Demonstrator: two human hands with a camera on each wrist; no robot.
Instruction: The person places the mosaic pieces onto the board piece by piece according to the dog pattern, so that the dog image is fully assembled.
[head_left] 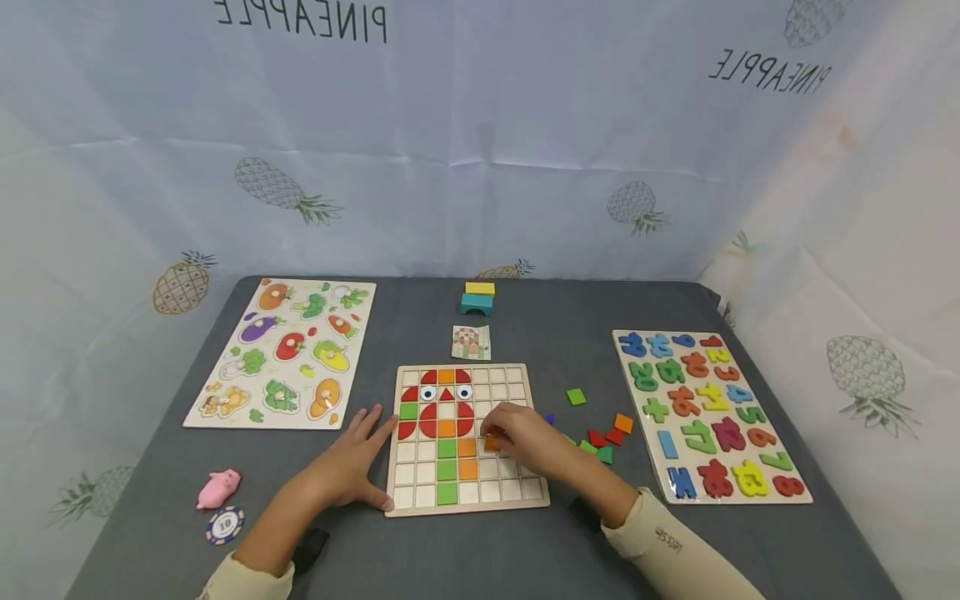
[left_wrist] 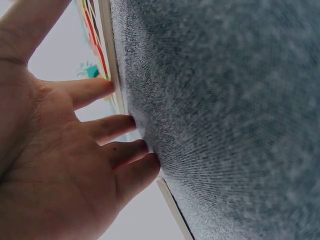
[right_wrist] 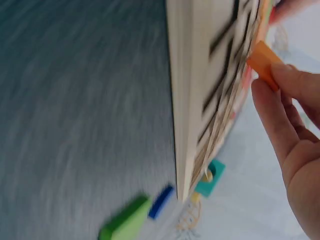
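Note:
A wooden grid board (head_left: 498, 496) lies on the dark table, partly filled with red, green and orange tiles and two round eye tiles. My right hand (head_left: 525, 437) pinches an orange square tile (right_wrist: 264, 64) between thumb and fingertips, over the right half of the grid. In the right wrist view the tile is tilted above the board. My left hand (head_left: 347, 462) lies at the board's left edge with fingers spread; thumb and index finger touch the rim. Its other fingers rest on the table in the left wrist view.
Loose tiles, among them a green square (head_left: 576, 397) and an orange square (head_left: 623, 423), lie right of the board. A picture card (head_left: 471, 342) and blocks (head_left: 477, 303) sit behind it. A vegetable puzzle (head_left: 288, 350), character puzzle (head_left: 712, 417), pink pig (head_left: 218, 488) and poker chip (head_left: 225, 526) flank it.

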